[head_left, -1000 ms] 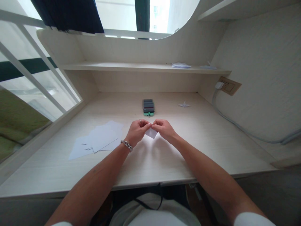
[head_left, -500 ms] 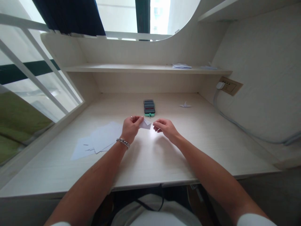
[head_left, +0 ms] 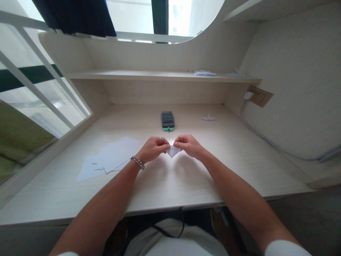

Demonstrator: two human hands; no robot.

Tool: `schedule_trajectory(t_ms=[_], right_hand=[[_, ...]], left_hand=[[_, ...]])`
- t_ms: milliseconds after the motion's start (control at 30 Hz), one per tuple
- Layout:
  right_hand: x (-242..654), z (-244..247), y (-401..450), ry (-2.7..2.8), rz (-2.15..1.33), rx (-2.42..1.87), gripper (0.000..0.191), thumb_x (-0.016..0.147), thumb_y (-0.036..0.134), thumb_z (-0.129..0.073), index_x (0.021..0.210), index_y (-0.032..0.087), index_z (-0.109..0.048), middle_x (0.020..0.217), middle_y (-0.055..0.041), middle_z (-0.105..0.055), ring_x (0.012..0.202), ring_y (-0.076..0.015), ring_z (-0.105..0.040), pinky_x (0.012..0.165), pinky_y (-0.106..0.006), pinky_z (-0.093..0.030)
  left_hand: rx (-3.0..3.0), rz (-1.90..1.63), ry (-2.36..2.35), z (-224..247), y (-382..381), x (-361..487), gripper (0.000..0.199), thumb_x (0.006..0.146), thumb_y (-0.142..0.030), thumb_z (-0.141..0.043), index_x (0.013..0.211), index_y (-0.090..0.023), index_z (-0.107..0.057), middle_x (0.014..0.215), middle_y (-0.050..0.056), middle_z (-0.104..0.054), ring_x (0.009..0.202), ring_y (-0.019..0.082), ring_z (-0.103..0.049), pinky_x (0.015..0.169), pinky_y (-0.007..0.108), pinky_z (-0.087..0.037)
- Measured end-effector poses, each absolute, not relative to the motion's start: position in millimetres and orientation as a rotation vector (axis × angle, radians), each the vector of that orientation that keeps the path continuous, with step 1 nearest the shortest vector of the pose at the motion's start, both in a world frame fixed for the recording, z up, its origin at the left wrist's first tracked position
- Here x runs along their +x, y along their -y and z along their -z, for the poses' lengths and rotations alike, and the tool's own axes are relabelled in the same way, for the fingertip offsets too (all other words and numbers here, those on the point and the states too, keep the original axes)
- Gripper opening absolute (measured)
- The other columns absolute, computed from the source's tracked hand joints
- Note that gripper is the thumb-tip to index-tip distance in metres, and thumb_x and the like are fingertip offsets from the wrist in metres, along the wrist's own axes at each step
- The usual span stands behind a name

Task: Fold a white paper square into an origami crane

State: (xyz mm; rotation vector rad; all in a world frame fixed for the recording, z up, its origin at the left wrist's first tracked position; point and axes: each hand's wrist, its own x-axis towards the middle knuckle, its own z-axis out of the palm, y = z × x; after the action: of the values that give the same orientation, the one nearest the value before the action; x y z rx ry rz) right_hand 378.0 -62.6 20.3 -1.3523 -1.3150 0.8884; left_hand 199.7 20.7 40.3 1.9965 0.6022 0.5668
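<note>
A small piece of folded white paper (head_left: pixel 173 152) is held between my two hands above the desk, one corner pointing down toward me. My left hand (head_left: pixel 155 147), with a ring and a chain bracelet, pinches its left side. On the opposite side, my right hand (head_left: pixel 188 145) pinches the paper's right edge. Just beyond them lies a dark phone (head_left: pixel 167 120) with a green end piece. A folded paper crane (head_left: pixel 209 117) stands farther back to the right.
White sheets (head_left: pixel 117 153) and thin paper strips lie on the desk (head_left: pixel 170 192) by my left forearm. Folded papers (head_left: pixel 204 73) rest on the shelf (head_left: pixel 133 75). A plugged-in cable (head_left: pixel 255 132) runs along the right wall.
My right hand has taken hold of the paper's right side. The paper has turned so that a corner points down, and my left hand has shifted slightly lower.
</note>
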Motion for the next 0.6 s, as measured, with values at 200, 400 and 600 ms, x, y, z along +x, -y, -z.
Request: schedule_trajectory(t_ms=[200,400,600], right_hand=[[398,-36,71,1.125,-0.981,-1.292,0.019,0.061,0.032,-0.07,0.062,0.015,-0.063,0.055,0.0021,-0.053,0.054,-0.0101,-0.046,0.054,-0.026,-0.035],[398,-34,69,1.003,-0.807,-1.294,0.028,0.063,0.041,-0.073,0.069,0.015,-0.065,0.063,0.0001,-0.059,0.057,-0.0112,-0.05,0.054,-0.026,-0.04],[367,-19,60,1.073,-0.663,-1.253,0.031,0.074,0.046,-0.068,0.078,0.016,-0.066,0.069,-0.0023,-0.064,0.062,-0.0141,-0.056,0.059,-0.028,-0.046]], left_hand=[[1.873,-0.56,-0.601,-46,-32,190,0.01,0.065,-0.023,-0.067,0.062,-0.014,-0.068,0.057,0.003,-0.063,0.056,0.013,-0.055,0.058,0.025,-0.042],[1.61,-0.64,-0.671,-39,-27,195,0.023,0.069,-0.034,-0.073,0.081,-0.014,-0.072,0.073,0.005,-0.068,0.065,0.013,-0.059,0.063,0.026,-0.046],[1.582,-0.736,-0.602,-31,-8,212,0.033,0.065,-0.042,-0.08,0.077,-0.014,-0.068,0.072,0.003,-0.066,0.066,0.012,-0.058,0.062,0.025,-0.045]])
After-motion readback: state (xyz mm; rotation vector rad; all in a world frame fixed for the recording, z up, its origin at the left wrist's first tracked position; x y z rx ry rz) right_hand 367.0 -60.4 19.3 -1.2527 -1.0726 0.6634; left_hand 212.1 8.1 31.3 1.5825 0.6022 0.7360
